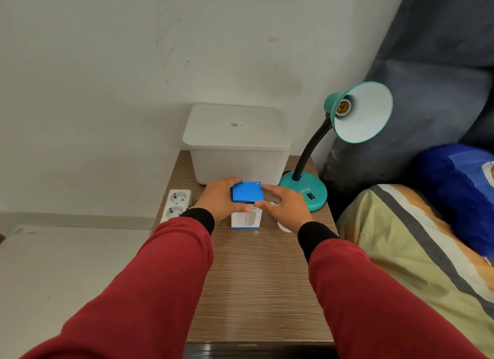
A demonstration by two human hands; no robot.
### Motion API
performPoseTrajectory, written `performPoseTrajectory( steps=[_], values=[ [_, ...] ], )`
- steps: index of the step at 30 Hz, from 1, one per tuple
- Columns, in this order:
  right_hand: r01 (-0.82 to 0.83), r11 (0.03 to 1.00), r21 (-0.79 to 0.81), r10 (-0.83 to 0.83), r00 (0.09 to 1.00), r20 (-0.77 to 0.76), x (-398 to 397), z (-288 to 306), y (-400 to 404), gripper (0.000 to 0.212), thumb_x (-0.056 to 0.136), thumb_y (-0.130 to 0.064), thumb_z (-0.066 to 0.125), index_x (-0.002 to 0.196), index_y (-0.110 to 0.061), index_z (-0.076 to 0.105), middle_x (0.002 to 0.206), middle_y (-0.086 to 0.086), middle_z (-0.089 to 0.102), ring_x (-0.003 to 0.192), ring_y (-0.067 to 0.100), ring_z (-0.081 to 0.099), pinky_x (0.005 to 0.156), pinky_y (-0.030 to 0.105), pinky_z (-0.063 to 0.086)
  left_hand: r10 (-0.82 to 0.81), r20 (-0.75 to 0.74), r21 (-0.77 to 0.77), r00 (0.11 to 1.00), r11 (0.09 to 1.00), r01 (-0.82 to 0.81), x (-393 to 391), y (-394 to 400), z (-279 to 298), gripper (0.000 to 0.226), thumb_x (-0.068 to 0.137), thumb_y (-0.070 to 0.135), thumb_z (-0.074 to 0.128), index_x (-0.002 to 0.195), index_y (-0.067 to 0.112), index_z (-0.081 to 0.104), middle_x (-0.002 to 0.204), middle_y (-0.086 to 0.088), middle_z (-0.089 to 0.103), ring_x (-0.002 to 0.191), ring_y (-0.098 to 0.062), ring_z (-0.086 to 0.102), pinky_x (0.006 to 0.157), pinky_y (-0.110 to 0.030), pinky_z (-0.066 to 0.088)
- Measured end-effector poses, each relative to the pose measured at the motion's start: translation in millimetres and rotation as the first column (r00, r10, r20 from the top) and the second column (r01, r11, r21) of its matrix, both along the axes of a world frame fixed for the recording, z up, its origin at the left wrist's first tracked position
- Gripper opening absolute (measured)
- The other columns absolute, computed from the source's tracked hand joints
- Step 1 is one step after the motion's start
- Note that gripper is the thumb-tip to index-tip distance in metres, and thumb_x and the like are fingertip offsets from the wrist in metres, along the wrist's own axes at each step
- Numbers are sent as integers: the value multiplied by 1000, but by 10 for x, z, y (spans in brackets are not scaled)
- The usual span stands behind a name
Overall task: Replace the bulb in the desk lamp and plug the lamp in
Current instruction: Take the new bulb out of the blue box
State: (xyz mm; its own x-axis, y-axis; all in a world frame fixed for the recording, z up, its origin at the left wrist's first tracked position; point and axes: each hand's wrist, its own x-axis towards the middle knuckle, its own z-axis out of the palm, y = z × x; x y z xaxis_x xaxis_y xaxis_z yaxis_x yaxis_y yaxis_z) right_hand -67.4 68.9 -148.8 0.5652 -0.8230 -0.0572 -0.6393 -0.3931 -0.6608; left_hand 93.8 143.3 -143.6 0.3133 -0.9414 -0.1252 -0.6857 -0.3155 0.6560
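A teal desk lamp point(307, 195) stands at the table's far right, its shade tilted up. Its brass socket point(343, 107) holds no bulb. A blue and white bulb box point(247, 195) stands upright on the wooden bedside table point(254, 278). My left hand point(217, 201) wraps the box's left side. My right hand point(288, 209) touches its right side with thumb and forefinger. Under my right hand lies a loose white bulb point(274, 203), with only its metal screw base and a bit of globe showing.
A white power strip point(176, 205) with two free sockets lies at the table's left edge. A lidded white storage bin point(235, 150) stands at the back against the wall. A bed with a striped cover point(414, 238) and a blue pillow point(454, 193) adjoins the right side.
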Motion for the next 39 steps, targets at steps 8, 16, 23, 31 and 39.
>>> performPoseTrajectory(
  steps=[8,16,23,31,39],
  values=[
    [104,992,67,-114,981,157,82,76,-43,43,91,-44,55,126,-20,61,125,1,65,113,13,59,91,23,44,-22,-115,-67,993,998,15,33,58,-66,102,71,28,82,150,34,17,146,1,44,133,-17,43,103,-22,34],
    [224,962,154,-255,942,219,305,137,-145,48,90,-53,51,114,-14,64,117,3,66,109,16,59,99,36,48,-55,-105,-134,993,990,40,11,103,-120,116,81,24,73,121,68,-27,143,0,46,121,-19,55,91,-21,44],
    [260,957,126,-285,920,268,339,182,-77,47,85,-43,64,123,-18,55,112,-1,63,98,14,60,89,30,51,-111,-85,-114,990,988,101,66,44,-41,121,74,24,80,137,61,-15,151,5,35,133,-18,44,106,-34,42],
    [119,991,60,-129,967,221,258,-9,63,45,72,-29,81,110,-16,63,104,-4,66,96,6,58,80,13,42,-140,-153,-92,978,988,127,108,47,-7,117,75,25,79,142,54,-13,145,7,44,130,-13,45,98,-16,32],
    [0,1000,27,0,1000,10,252,72,-24,60,73,-32,79,127,-18,58,127,-2,63,120,12,56,99,22,40,-130,-216,-61,968,991,120,154,11,4,125,68,21,84,135,65,-12,147,4,43,136,-15,41,112,-33,36]
  ],
)
